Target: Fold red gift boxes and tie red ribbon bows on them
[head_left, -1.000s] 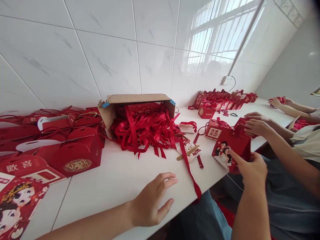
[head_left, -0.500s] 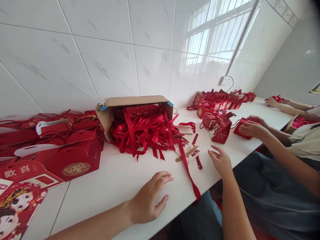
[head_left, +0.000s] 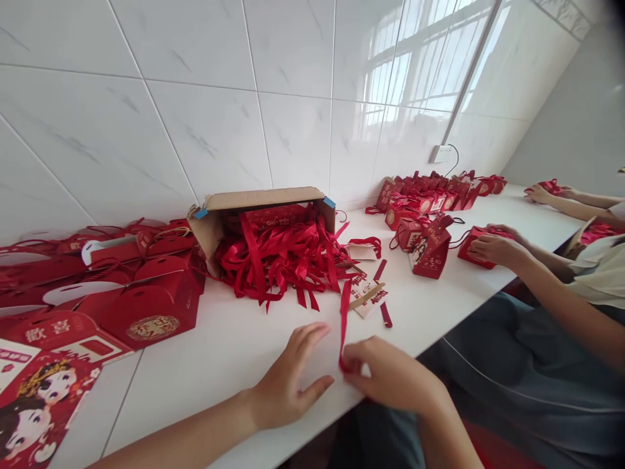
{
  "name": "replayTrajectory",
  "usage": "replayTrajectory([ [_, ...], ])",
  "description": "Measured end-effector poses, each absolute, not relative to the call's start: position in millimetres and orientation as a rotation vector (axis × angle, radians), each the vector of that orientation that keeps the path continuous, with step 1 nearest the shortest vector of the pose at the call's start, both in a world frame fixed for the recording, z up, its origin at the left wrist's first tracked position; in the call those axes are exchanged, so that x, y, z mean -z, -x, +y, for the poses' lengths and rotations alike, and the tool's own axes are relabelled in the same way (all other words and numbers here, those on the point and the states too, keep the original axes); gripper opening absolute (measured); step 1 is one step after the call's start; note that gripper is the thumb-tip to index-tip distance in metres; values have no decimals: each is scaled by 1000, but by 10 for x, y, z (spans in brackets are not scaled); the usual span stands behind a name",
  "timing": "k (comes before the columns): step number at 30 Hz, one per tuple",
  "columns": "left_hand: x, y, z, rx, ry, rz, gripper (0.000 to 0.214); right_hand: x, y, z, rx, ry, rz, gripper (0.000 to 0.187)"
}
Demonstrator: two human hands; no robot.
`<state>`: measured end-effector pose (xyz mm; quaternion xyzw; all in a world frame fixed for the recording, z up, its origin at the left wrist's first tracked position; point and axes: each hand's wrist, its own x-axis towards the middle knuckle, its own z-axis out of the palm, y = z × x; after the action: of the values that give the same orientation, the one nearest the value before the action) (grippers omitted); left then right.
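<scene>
Just above the table's front edge, my right hand (head_left: 390, 374) pinches a red ribbon (head_left: 344, 319) between thumb and fingers. The ribbon runs up from the pinch toward the pile. My left hand (head_left: 288, 378) is to the left of it, thumb and fingers apart, holding nothing. Beyond both hands, a cardboard box (head_left: 268, 195) lies on its side with a heap of red ribbons (head_left: 283, 254) spilling out. Printed cards (head_left: 362, 293) and a tan strip (head_left: 366, 297) lie on the table right of the heap.
Red gift boxes (head_left: 156, 306) crowd the left side, with a printed red bag or sheet (head_left: 43, 397) in front. A standing red box (head_left: 430, 251) and rows of boxes (head_left: 430, 192) are to the right. There, a co-worker's hands (head_left: 498, 247) hold a red box. Another person's hands (head_left: 541, 192) work farther off.
My right hand has moved left and taken hold of the red ribbon, whose free end has been drawn leftward. My left hand stays in nearly the same place, still open.
</scene>
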<state>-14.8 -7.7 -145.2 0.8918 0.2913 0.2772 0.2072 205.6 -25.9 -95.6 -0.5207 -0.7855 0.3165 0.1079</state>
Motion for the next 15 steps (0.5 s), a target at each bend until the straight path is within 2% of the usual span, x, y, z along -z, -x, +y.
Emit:
replayTrajectory([
  [2, 1440, 146, -83, -770, -2571, 765, 70, 879, -1975, -357, -1219, 1141, -2494, 4],
  [4, 1400, 140, -96, -648, -2624, 650, 50, 821, -1981, -419, -1408, 882, -2536, 5],
  [6, 1354, 130, -106, -530, -2497, 588, 21, 785, -2094, -436, -1350, 924, -2440, 6],
  [7, 1339, 125, -106, -503, -2391, 589, 14, 776, -2190, -434, -1271, 1000, -2357, 5],
  [9, 1330, 120, -95, -486, -2187, 624, 32, 775, -2439, -430, -1149, 1154, -2141, 9],
  [11, 1340, 124, -73, -472, -2065, 663, 49, 803, -2714, -451, -1190, 1229, -1913, 19],
  [15, 1326, 136, -43, -436, -1901, 723, 61, 953, -3070, -537, -1477, 875, -1667, 26],
])
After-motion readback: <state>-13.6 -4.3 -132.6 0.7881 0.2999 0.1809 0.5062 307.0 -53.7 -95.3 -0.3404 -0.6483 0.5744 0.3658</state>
